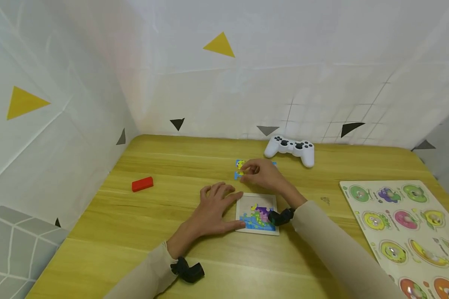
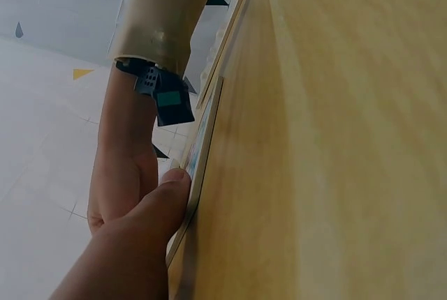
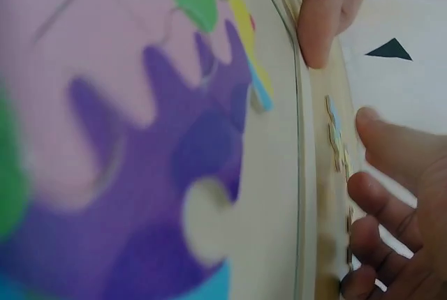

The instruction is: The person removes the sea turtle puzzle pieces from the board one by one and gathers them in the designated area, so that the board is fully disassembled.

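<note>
Head view | tray (image 1: 251, 199) holds partial puzzle (image 1: 261, 217) | left hand (image 1: 215, 210) spread, touching tray | right hand (image 1: 262, 173) fingers parted

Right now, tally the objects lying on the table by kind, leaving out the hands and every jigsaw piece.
Game controller: 1
Red block: 1
Boards: 2, the small jigsaw tray and the large fruit board
Total: 4
</note>
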Available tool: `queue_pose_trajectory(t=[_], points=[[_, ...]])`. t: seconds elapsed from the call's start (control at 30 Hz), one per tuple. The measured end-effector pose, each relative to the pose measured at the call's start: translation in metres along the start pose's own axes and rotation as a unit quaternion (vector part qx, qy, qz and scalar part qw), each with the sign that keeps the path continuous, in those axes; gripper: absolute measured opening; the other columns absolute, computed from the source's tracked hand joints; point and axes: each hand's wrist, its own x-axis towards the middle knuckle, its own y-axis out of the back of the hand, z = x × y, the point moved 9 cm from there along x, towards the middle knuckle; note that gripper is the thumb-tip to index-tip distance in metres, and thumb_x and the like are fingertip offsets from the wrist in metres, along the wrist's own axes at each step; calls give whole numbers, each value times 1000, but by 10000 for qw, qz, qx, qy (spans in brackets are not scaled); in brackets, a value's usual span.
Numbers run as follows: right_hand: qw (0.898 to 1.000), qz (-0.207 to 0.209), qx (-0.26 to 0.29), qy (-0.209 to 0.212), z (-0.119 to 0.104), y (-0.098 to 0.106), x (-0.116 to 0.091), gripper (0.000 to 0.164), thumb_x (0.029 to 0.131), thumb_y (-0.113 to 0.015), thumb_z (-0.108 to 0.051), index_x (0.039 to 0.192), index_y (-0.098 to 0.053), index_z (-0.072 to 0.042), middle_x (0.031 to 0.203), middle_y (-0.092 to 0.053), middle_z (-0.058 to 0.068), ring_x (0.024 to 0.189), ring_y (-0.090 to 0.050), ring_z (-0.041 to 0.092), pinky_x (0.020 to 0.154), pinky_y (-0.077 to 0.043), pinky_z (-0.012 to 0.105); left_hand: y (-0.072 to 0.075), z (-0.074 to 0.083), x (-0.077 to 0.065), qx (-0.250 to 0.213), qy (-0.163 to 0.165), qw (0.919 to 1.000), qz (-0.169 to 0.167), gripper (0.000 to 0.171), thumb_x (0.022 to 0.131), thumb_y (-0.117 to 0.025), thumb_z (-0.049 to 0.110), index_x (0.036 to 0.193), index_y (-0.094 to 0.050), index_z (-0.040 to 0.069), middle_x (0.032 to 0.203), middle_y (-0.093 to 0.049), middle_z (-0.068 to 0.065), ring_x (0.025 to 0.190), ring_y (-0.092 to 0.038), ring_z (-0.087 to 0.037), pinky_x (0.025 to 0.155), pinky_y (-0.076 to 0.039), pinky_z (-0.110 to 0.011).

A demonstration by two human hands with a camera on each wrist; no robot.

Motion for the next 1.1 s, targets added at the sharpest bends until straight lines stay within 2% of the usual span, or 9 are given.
queue_pose_trajectory(t=[0.23,0.47,0.63,0.73,0.9,1.1], points=[[9994,189,301,51,7,12,-16,32,91,-78,-28,118,-76,-12,93,-72,5,81,-62,18,74,-51,31,-1,1,0,-54,65,9999,-105,83,85,-60,75,153,-46,30,151,-46,-3,147,-32,-32,112,-22,-62],[9985,377,314,237,7,22,-36,33,92,-77,-30,119,-77,-13,95,-75,4,81,-63,16,74,-51,29,-1,-1,0,-69,146,9997,-185,83,85,-60,75,153,-45,30,152,-44,-3,149,-30,-32,113,-21,-62],[9976,470,448,226,6,28,-54,33,93,-76,-28,123,-75,-13,108,-77,6,94,-68,19,84,-55,37,-1,-1,0,-81,128,9998,-148,83,85,-59,75,153,-45,30,151,-44,-3,148,-30,-32,113,-21,-62],[9977,503,365,253,6,29,-64,34,93,-76,-27,123,-75,-12,117,-76,7,109,-69,26,93,-55,46,-2,-1,0,-74,145,9997,-158,83,85,-59,76,153,-45,31,151,-44,-2,148,-30,-31,113,-21,-61],[9978,470,4,472,3,28,-80,36,90,-79,-25,123,-75,-11,128,-72,8,134,-56,38,111,-42,57,-3,-1,0,-49,155,9997,-192,83,85,-58,77,154,-45,31,152,-44,-2,148,-30,-31,114,-21,-61],[9957,217,-163,887,-4,19,-93,37,88,-81,-20,122,-75,-10,140,-63,18,139,-51,41,115,-36,61,-1,0,1,-80,148,9997,-193,83,85,-58,76,154,-45,30,152,-44,-3,148,-31,-31,113,-21,-61]])
